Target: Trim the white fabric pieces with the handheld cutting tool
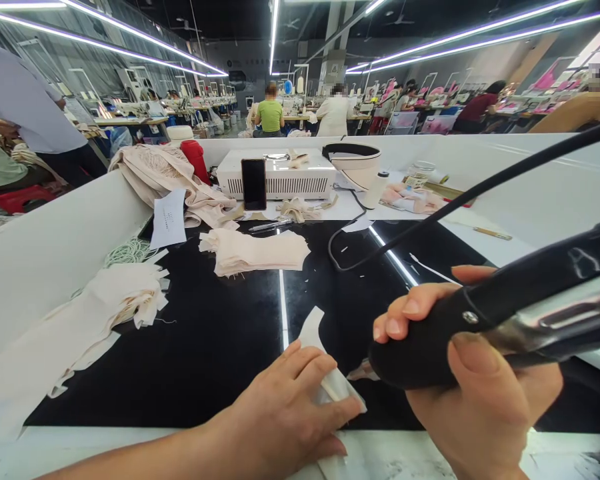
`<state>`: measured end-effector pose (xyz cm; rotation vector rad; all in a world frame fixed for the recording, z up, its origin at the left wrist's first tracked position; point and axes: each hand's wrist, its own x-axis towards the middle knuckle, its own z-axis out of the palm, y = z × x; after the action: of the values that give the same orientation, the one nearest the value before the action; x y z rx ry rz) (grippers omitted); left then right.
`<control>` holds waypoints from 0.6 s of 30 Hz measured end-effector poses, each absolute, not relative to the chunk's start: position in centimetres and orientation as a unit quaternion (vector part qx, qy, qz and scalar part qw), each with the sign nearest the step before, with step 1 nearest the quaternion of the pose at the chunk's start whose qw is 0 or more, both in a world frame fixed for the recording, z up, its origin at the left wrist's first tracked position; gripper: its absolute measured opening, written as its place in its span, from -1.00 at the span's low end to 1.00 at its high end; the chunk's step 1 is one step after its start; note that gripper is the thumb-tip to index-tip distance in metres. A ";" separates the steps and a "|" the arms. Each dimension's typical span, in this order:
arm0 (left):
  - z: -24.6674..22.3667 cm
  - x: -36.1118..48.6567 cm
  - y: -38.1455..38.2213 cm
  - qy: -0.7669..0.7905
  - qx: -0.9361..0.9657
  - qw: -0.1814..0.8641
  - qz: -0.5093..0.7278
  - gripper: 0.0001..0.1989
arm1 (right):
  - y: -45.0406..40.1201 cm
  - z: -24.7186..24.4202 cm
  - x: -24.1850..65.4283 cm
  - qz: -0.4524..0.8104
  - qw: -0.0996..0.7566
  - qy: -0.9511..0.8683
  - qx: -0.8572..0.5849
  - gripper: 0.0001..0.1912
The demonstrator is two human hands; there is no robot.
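My left hand [285, 413] rests at the near edge of the black work surface [215, 360], its fingers and thumb closed on a pale fabric piece [312, 328]. One curved end of the piece sticks out past my fingertips. My right hand [490, 407] is wrapped around a black corded hand tool [425, 350] with a metal lever along its side. The tool's rounded end points left, close to the fabric; its working tip is hard to make out. A stack of cream fabric pieces [260, 252] lies farther back, and a larger pile of cream pieces [85, 320] lies left.
At the back stand a white vented box [280, 177], a phone [254, 185], a cream bin [354, 167] and a white bottle [377, 190]. A black cable [430, 220] arches over the right side. White side walls [45, 247] border the table. People work at machines beyond.
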<state>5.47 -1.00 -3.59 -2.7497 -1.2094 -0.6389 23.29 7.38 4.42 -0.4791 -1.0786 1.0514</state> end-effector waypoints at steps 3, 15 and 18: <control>-3.4 5.5 -1.0 -0.392 -0.895 0.036 -0.208 -0.43 | 7.5 4.2 23.2 0.477 0.698 -0.491 -0.213 -0.57; -3.7 5.7 -1.7 -0.387 -0.892 0.016 -0.231 -0.43 | 6.8 4.1 23.5 0.467 0.678 -0.517 -0.235 -0.60; -3.0 5.4 -1.5 -0.385 -0.898 0.011 -0.215 -0.41 | 6.6 4.3 23.7 0.476 0.671 -0.518 -0.234 -0.59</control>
<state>5.37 -1.47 -3.04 -2.7993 -1.1998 -0.6715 23.68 6.58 4.28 -0.5278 -1.1676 1.0734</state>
